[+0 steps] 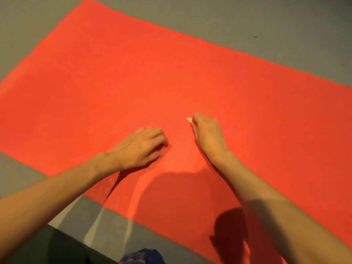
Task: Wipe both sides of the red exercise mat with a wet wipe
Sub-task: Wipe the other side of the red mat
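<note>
Red exercise mat (171,77) lies flat and spread open on the grey floor (285,25), filling most of the head view. Its long axis runs on a slant from the upper left toward the lower right, where it passes out of the picture. One short end shows at the upper left, with a corner at the top of the frame, and the two long edges slope down to the right, one far and one near. The left hand (141,147) rests on the mat near its middle, close to the near edge. It is clenched, knuckles up, with the curled fingertips against the red surface, though blur softens the fingers. Just beside it and a little farther out, the right hand (206,132) is closed over a wet wipe (189,119). Only a small white tip of the wipe shows past the fingers, and it is pressed down on the mat. Both bare forearms reach in from the bottom corners and cast dark shadows on the near part of the mat. A few faint pale scuffs (111,181) mark the mat below the left wrist. The floor is smooth and dull grey, with pale streaks of reflected light (95,225) near the lower edge. A darker block (62,244) sits at the lower left, and a bit of bluish cloth (141,257) at the bottom. The light is warm and dim.
</note>
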